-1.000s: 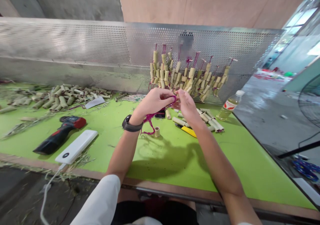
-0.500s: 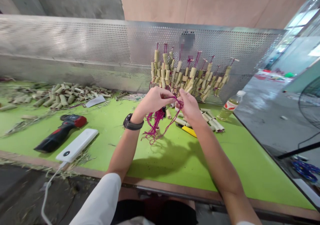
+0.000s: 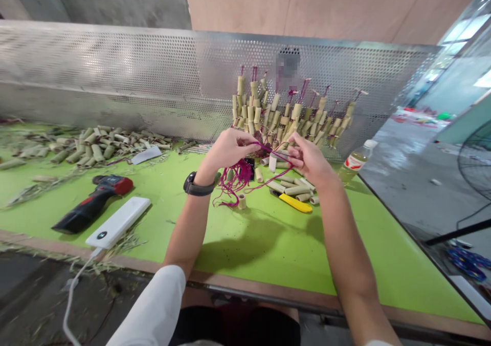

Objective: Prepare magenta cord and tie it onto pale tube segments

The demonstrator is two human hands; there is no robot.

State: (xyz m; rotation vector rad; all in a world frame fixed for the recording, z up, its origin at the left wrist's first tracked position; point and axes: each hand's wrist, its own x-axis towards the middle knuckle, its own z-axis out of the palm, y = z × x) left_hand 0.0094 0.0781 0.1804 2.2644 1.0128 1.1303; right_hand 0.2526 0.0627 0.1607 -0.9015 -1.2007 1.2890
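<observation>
My left hand (image 3: 232, 152) is closed, thumb and fingers pinching a bundle of purple string (image 3: 237, 179) whose loose ends hang below it. My right hand (image 3: 309, 157) grips strands of the same string, which stretch between both hands above the table. Under them lie short cut bamboo tubes (image 3: 295, 190), and one small tube (image 3: 242, 201) stands upright close to the hanging string. A yellow utility knife (image 3: 295, 202) rests below my right hand. Behind, strung bamboo pieces (image 3: 274, 113) hang by purple cords against the perforated metal panel (image 3: 153, 62).
On the green table (image 3: 245, 254), a cordless drill (image 3: 92, 202) and a white power bank (image 3: 118, 223) with a cable lie at left. Farther back is a heap of bamboo tubes (image 3: 95, 146) beside a white paper (image 3: 146, 155). A bottle of yellowish liquid (image 3: 356, 160) stands at right.
My hands have moved apart, the left one leftward and the right one rightward, drawing the purple string out between them. More of the knife and bamboo tubes now shows.
</observation>
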